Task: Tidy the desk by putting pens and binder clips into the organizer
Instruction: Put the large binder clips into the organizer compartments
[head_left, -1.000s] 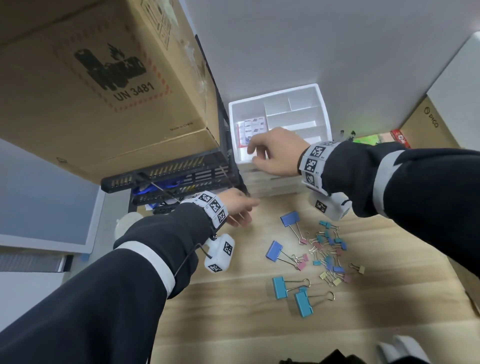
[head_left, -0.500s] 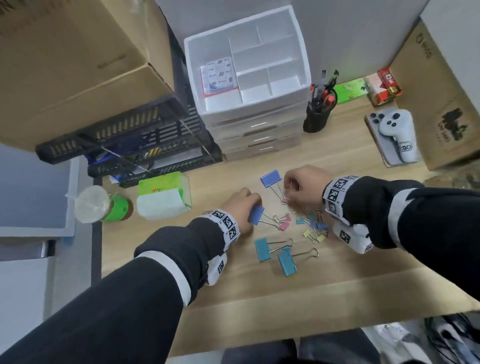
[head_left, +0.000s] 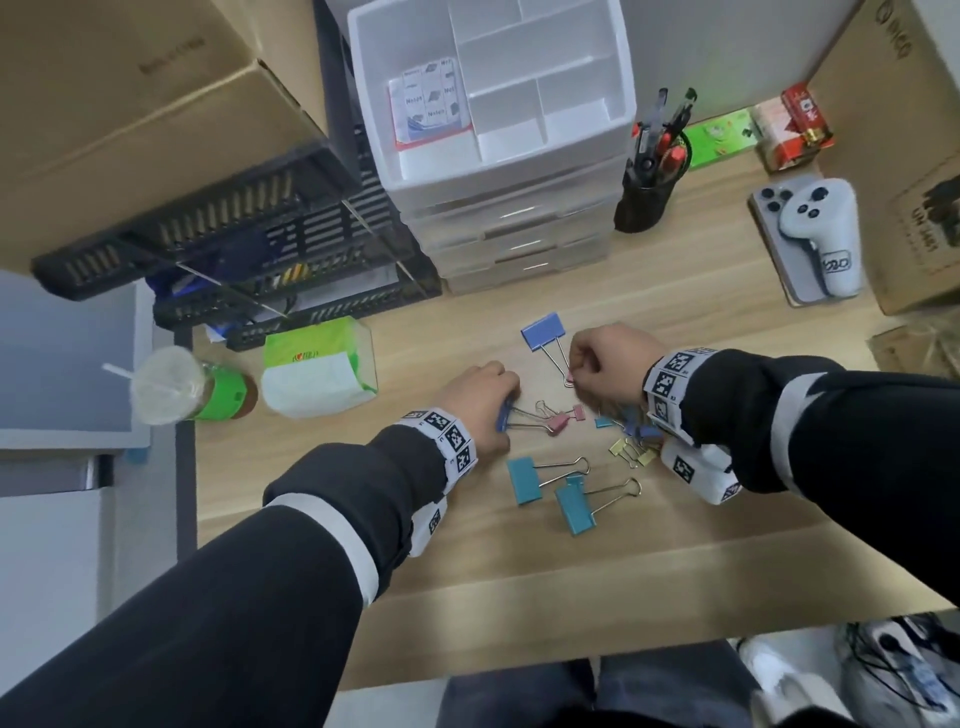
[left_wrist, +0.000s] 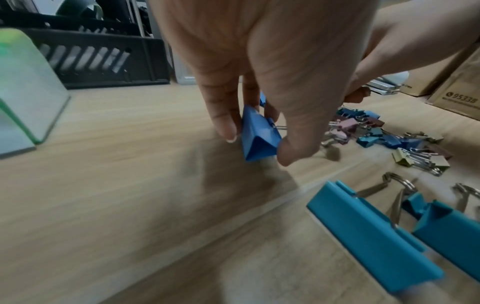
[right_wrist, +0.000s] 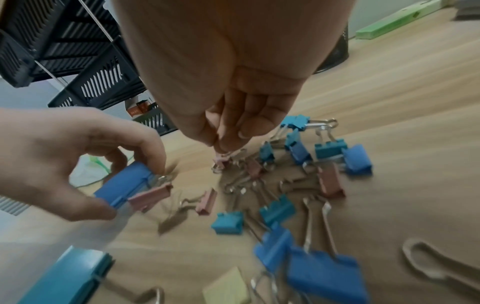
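Both hands are down on the worktop (head_left: 701, 332) in the clip pile. The left hand (head_left: 480, 400) has its fingers (left_wrist: 224, 125) pinching a big blue binder clip (left_wrist: 259, 133). The right hand (head_left: 605, 364) has fingers bunched tight on a small pink clip (right_wrist: 221, 160); its grip is partly hidden.

Big clips, I count four: the held blue one, a second blue one (head_left: 544, 330) at 12 o'clock of the pile, and two teal ones (head_left: 550, 491) at 6 o'clock. The small pink, blue, teal and yellow ones are too tangled to count.

The white organizer (head_left: 493, 171) sits at 12 o'clock on the worktop, well apart from the clips, with one black pen cup (head_left: 644, 202) just beside it at its 3 o'clock.
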